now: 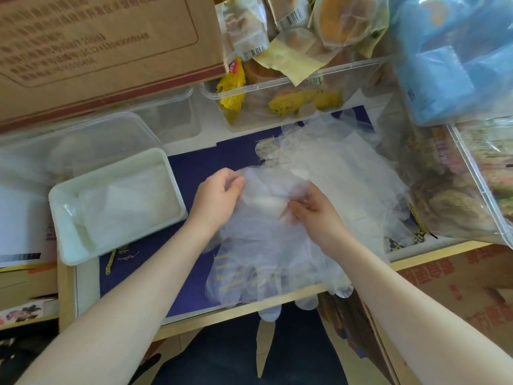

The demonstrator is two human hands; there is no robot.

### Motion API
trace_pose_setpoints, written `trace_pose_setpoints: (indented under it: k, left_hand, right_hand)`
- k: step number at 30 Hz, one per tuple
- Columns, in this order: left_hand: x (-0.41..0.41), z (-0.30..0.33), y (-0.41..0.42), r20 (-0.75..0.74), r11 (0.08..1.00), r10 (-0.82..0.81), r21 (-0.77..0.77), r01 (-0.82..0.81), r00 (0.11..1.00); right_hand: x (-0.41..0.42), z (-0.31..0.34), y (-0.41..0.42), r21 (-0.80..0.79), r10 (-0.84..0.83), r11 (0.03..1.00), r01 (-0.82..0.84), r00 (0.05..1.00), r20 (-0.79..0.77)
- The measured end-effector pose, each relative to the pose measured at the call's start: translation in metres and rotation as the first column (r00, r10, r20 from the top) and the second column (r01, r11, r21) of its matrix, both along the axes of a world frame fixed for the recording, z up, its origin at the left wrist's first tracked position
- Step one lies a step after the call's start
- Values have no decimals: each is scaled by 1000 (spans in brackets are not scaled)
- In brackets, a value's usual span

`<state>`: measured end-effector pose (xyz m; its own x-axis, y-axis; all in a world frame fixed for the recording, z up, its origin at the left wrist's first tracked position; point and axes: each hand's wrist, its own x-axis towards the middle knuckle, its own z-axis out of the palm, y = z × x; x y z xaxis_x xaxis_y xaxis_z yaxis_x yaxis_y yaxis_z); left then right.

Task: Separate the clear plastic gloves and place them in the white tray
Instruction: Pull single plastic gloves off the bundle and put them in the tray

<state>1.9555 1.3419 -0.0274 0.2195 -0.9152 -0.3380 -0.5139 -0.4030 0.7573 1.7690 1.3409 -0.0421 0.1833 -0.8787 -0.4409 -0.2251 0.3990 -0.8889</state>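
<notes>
Both hands work a loose heap of clear thin plastic gloves on the dark blue worktop; left hand and right hand each pinch film; the white rectangular plastic tray, just left, holds folded gloves.

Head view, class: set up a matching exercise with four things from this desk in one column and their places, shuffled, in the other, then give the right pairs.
Things
1. white tray
2. clear plastic gloves
3. cardboard box
4. blue plastic bag

Places
A. top right corner
B. on the dark blue mat, pinched by both the left hand and the right hand
C. top left, above the clear containers
D. to the left of the left hand, with a clear sheet already inside

Pairs: 1-D, 2-B, 3-C, 4-A
</notes>
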Motion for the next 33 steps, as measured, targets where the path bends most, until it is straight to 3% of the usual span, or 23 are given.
trace_pose_setpoints:
  k: [3,5,7,10,14,20,22,25,27,28,29,32,33]
  left_hand:
    - [-3,-7,1,-20,993,91,-68,-92,996]
    - [-4,-7,-1,-22,989,111,-98,-113,994]
    - [-3,-6,-4,-5,988,99,-116,-99,995]
    - [1,-5,-9,25,991,47,-130,-43,999]
    - [1,-1,-14,7,993,-82,-85,82,997]
    - [-6,9,-18,-96,974,-221,-74,215,970]
    - [-7,13,-20,-114,965,-257,-90,248,960]
    - [-8,16,-24,-120,957,-280,-118,266,953]
    - [-8,18,-26,-119,953,-287,-134,271,950]
    - [-8,18,-26,-120,951,-293,-135,277,948]
    - [-8,17,-26,-124,949,-302,-132,286,945]
    - [-8,14,-24,-131,940,-334,-119,319,934]
    - [-8,13,-23,-132,938,-340,-114,327,931]
  right_hand:
    - [-6,-1,-2,-19,37,999,-41,985,-166]
    - [-20,-4,-10,-110,36,990,-90,910,-413]
    - [-39,-7,-24,-190,-22,971,-144,740,-672]
    - [-62,-10,-45,-166,-74,977,-130,522,-850]
    - [-75,-16,-61,-123,-80,990,-73,426,-901]
    - [-79,-7,-70,-341,-267,934,-108,422,-866]
    - [-78,-1,-71,-395,-294,910,-126,475,-829]
    - [-78,14,-69,-489,-313,869,-77,680,-663]
    - [-76,26,-70,-473,-291,881,-4,783,-549]
    - [-75,30,-72,-442,-272,897,1,790,-550]
    - [-75,31,-75,-411,-249,911,-34,748,-615]
    - [-82,19,-84,-145,-51,976,-160,483,-874]
    - [-83,14,-85,-84,-4,985,-153,460,-888]
